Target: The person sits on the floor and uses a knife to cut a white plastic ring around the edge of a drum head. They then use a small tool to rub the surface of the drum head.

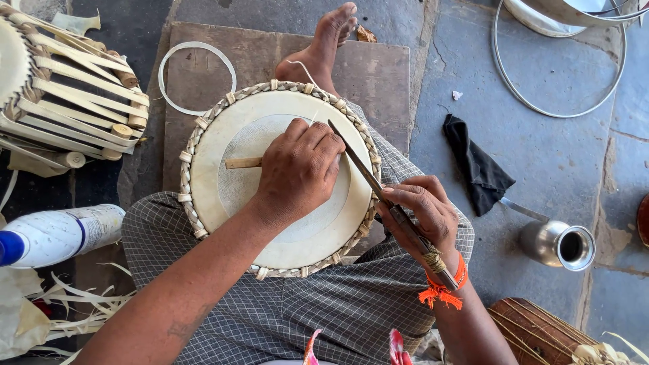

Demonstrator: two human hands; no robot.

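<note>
Pressing a wooden stick flat on the drum skin at frame centre, left hand curled; right hand clenched around a knife. Likely risk: blade slipping, gashing skin.

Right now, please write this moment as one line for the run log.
left hand: presses wooden stick on drumhead | right hand: holds knife, blade tip on the skin | drum: rests in lap
</note>
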